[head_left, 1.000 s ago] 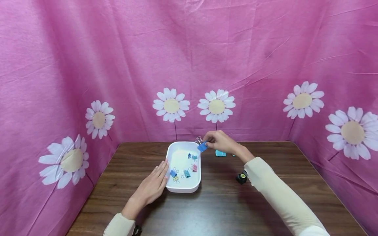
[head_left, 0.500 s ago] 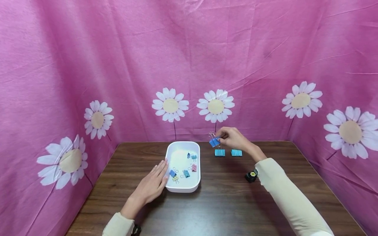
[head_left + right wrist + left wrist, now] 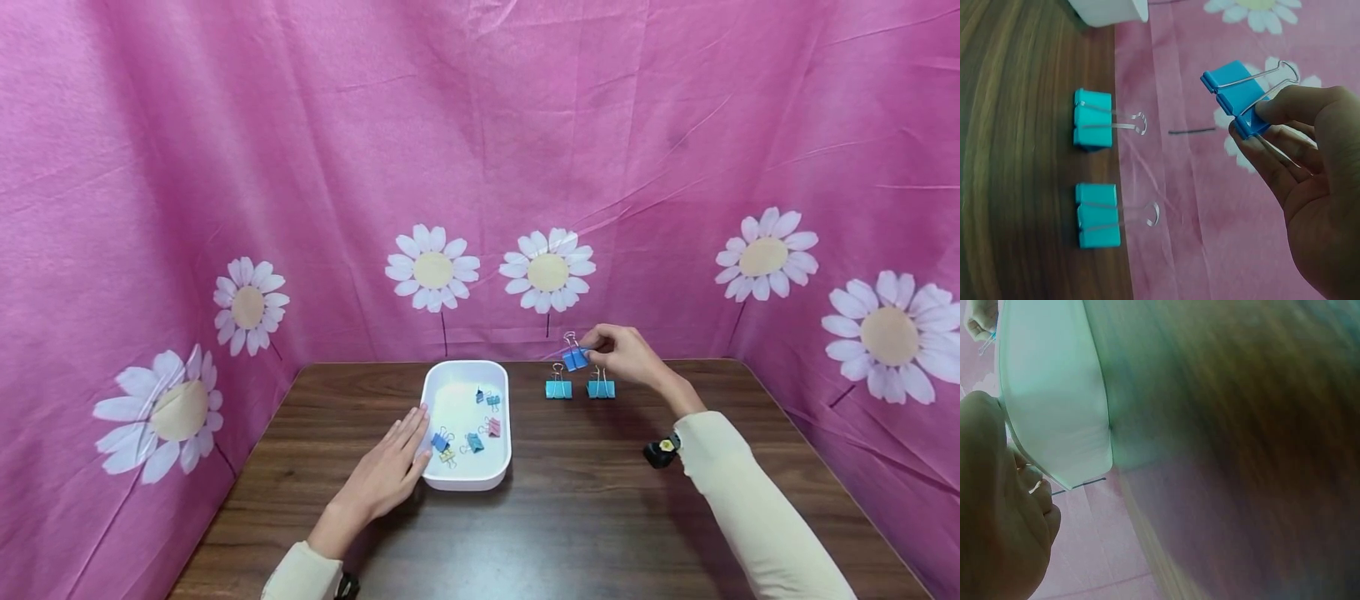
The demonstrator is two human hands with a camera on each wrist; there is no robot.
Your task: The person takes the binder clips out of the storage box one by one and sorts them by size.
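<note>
My right hand (image 3: 626,357) pinches a blue binder clip (image 3: 1235,97) between thumb and fingers, its silver wire handles upright in the head view. The clip is held up behind two turquoise binder clips, a left one (image 3: 558,389) and a right one (image 3: 601,389), which stand on the table with handles up. With fingers straight, my left hand (image 3: 386,467) rests against the left side of a white tray (image 3: 467,483). Inside lie several small binder clips, among them a pink one (image 3: 493,427), a yellow one (image 3: 447,456) and a teal one (image 3: 473,442).
The dark wooden table (image 3: 570,533) ends at the back against a pink curtain (image 3: 480,150) printed with white daisies. The tray stands left of the two turquoise clips, with a strip of table between them.
My right hand has carried the blue binder clip rightward, from above the tray's right rim to behind the turquoise clips, which have come into full view. The left hand stays at the tray.
</note>
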